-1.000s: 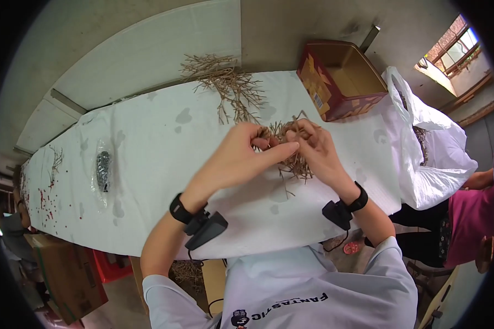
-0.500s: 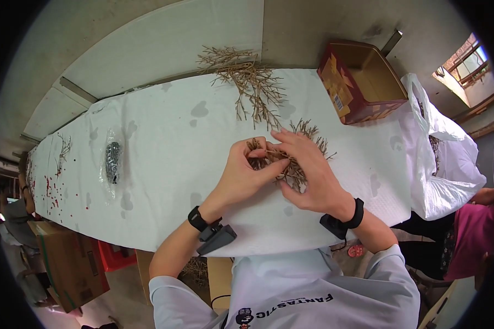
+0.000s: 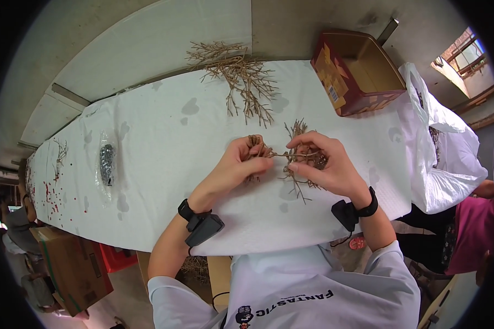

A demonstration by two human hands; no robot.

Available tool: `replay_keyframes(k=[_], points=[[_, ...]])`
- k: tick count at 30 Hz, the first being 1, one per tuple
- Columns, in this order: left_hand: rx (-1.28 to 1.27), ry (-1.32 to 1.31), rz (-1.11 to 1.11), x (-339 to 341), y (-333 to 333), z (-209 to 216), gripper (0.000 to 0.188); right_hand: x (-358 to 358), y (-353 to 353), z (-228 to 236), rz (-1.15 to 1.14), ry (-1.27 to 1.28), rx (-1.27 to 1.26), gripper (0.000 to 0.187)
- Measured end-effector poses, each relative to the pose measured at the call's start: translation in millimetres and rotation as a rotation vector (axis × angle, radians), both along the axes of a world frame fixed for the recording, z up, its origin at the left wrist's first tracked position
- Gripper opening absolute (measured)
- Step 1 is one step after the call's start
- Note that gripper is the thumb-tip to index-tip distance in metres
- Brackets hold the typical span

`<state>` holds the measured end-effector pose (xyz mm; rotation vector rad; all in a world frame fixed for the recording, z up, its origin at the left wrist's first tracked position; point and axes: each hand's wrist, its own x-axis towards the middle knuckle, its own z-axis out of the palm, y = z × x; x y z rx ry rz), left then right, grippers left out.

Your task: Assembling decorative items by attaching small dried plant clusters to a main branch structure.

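The bare left forearm slants up and inward to a bare left hand, its fingers curled into a grip and its thumb laid across toward the right. The bare right forearm leans up and leftward; the bare right hand arches in a looser grip, index finger above, thumb below. The hands face each other, slightly apart.

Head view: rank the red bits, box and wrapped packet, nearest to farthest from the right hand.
From the right hand:
1. Box: beyond the hand, a little to its right.
2. Wrapped packet: well to the left, on the table.
3. Red bits: farther left, toward the table's left end.
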<state>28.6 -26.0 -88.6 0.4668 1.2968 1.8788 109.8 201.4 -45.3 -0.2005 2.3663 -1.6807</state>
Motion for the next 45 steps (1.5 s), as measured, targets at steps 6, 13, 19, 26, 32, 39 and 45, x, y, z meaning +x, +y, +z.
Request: replay_keyframes(k=[6,13,19,26,32,39,45], points=[[-0.238,0.165,0.077,8,8,7,0.025,4,-16,-7,-0.021,-0.045,-0.217,0.025],[-0.353,0.087,-0.113,6,3,30,0.019,2,-14,-17,-0.064,0.098,-0.163,0.021],[-0.253,0.172,-0.062,9,5,0,0.014,0,-11,-7,-0.083,0.030,-0.035,0.017],[-0.668,0.928,0.111,22,12,15,0.015,5,-10,-6,-0.035,0.150,0.136,0.012],[-0.814,1.475,0.370,11,6,1,0.024,11,-22,-9,0.065,0.276,0.216,0.012],[-0.612,1.685,0.498,-20,-11,4,0.030,14,-18,5,0.114,0.357,0.182,0.009],[-0.833,1.039,0.792,-72,-80,10,0.034,5,4,-4,0.004,0.012,-0.250,0.014]])
